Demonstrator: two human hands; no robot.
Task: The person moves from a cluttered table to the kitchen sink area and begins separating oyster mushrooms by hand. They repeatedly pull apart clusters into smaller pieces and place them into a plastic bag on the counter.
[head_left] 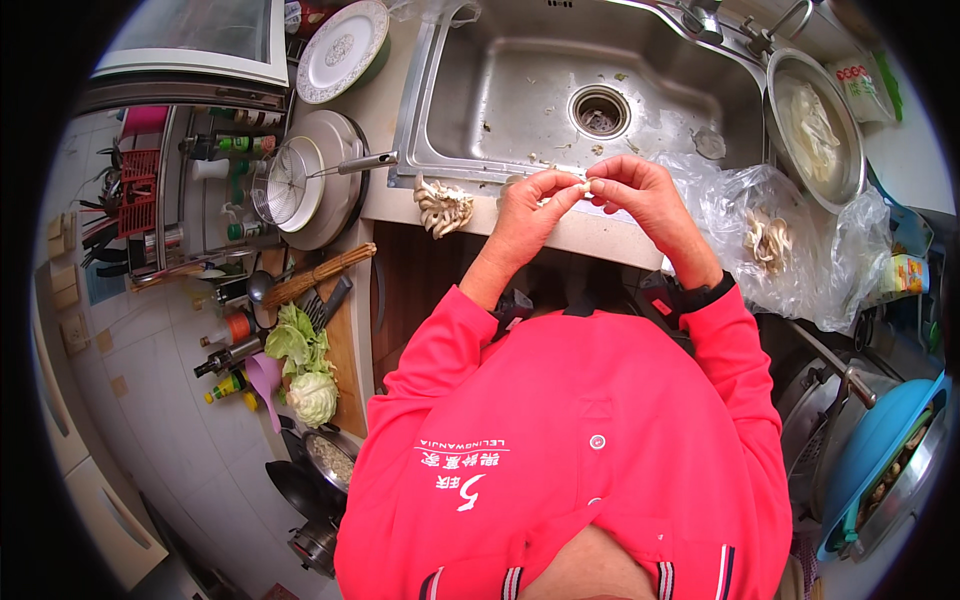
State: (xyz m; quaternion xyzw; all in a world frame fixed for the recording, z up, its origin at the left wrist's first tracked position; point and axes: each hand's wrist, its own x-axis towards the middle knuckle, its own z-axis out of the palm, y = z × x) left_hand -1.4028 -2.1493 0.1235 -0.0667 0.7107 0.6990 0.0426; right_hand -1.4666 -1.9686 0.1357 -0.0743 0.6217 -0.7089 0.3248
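Over the front edge of the steel sink [480, 150], my left hand [537, 205] and my right hand [640, 195] meet, fingertips pinched together. Between them is a small pale mushroom piece [587, 188], mostly covered by the fingers. A cluster of brownish-white mushrooms [443, 207] lies on the counter edge to the left of my left hand. To the right of my right hand, another mushroom clump [768, 240] rests on a crumpled clear plastic bag [810, 285]. Small scraps are scattered in the sink near its drain [600, 110].
At the sink's right stands a metal basin [853, 150] holding something pale. Left are a patterned plate [343, 50], a wire skimmer [290, 182] over stacked dishes, chopsticks [320, 275] and a cabbage [313, 398]. A blue bowl [870, 450] sits lower right.
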